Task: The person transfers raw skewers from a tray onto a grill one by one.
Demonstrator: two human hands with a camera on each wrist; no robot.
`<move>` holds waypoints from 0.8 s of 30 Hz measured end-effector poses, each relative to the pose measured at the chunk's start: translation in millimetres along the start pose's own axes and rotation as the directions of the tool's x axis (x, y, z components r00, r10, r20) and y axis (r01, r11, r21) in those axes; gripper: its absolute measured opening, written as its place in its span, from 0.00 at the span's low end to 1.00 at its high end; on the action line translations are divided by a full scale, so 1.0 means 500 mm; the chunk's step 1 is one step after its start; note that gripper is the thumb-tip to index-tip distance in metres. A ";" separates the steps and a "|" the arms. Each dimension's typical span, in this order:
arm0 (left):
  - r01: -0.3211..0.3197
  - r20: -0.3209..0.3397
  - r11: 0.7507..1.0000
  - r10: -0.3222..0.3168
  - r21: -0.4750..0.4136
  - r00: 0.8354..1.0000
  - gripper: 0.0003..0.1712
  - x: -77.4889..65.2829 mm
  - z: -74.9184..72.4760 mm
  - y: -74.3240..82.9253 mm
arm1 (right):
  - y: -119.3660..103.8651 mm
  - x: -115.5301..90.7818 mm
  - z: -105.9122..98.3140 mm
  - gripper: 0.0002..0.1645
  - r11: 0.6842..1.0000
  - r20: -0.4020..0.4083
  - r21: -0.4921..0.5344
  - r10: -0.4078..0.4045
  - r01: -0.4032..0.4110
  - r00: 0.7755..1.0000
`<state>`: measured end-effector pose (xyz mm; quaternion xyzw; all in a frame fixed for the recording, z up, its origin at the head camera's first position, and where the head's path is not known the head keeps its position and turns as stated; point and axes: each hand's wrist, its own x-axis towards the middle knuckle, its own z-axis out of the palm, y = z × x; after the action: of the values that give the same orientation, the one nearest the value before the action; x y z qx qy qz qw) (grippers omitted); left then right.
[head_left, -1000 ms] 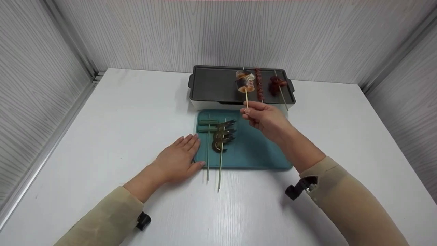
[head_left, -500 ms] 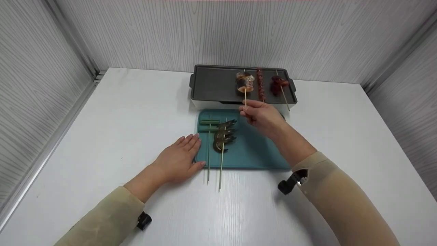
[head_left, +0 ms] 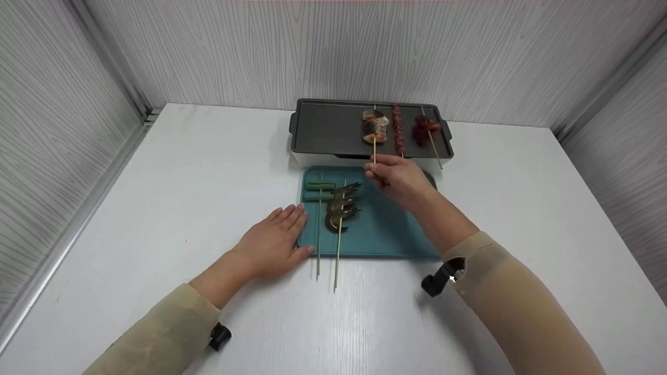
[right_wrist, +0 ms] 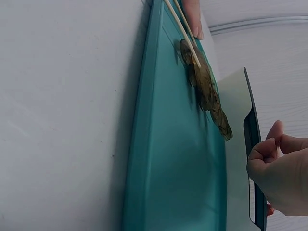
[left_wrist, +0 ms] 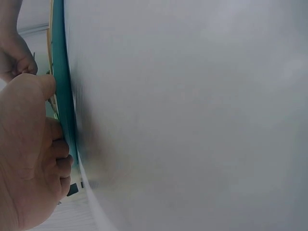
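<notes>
**Fish skewer at the grill plate, pinched by its stick**

The right hand (head_left: pixel 404 179) pinches the bare lower end of the fish skewer (head_left: pixel 374 127) between thumb and fingers, the fish pointing straight ahead of the fingertips over the grill plate (head_left: pixel 323 125). Whether the fish bears its full weight on the plate, I cannot tell.

Just beyond this hand's knuckles lies the red bead skewer (head_left: pixel 398 130); farther to its right is the dark red skewer (head_left: pixel 424 130). The fish sits close beside the beads, so a straight, level lowering would probably serve best, with little sideways swing. Because the chunk is thick, it could roll once released; easing the pinch only when the stick feels settled seems wise.

The left hand (head_left: pixel 271 245) lies with fingers stretched out, gripping nothing, fingertips and thumb touching the tray (head_left: pixel 385 239). Light pressure there should be enough to steady it. Just right of that hand lie the green vegetable skewer (head_left: pixel 319 186) and, beyond it, the shrimp skewer (head_left: pixel 341 211), both on the tray.
</notes>
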<state>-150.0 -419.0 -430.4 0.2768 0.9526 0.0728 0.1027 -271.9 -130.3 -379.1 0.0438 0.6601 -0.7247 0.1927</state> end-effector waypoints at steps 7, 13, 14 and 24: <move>-0.002 -0.007 1.000 0.002 -0.002 1.000 0.47 0.000 0.001 -0.004 | 0.008 0.000 0.000 0.28 1.000 0.004 -0.028 0.013 -0.013 1.000; -0.006 -0.014 1.000 0.006 0.004 1.000 0.47 -0.004 0.001 -0.006 | 0.016 -0.013 0.000 0.28 0.998 0.013 -0.065 0.017 -0.016 1.000; -0.006 -0.014 1.000 0.006 0.006 1.000 0.46 -0.004 0.001 -0.006 | 0.018 -0.017 0.000 0.29 0.997 0.015 -0.074 0.016 -0.015 1.000; -0.010 -0.013 1.000 0.010 0.016 1.000 0.47 -0.003 0.000 -0.005 | 0.037 -0.085 -0.047 0.34 0.962 0.095 -0.267 -0.028 0.053 0.995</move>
<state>-150.2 -421.6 -430.4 0.2818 0.9525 0.0675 0.0937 -230.8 -98.9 -386.2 -0.0293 0.7438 -0.6333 0.2118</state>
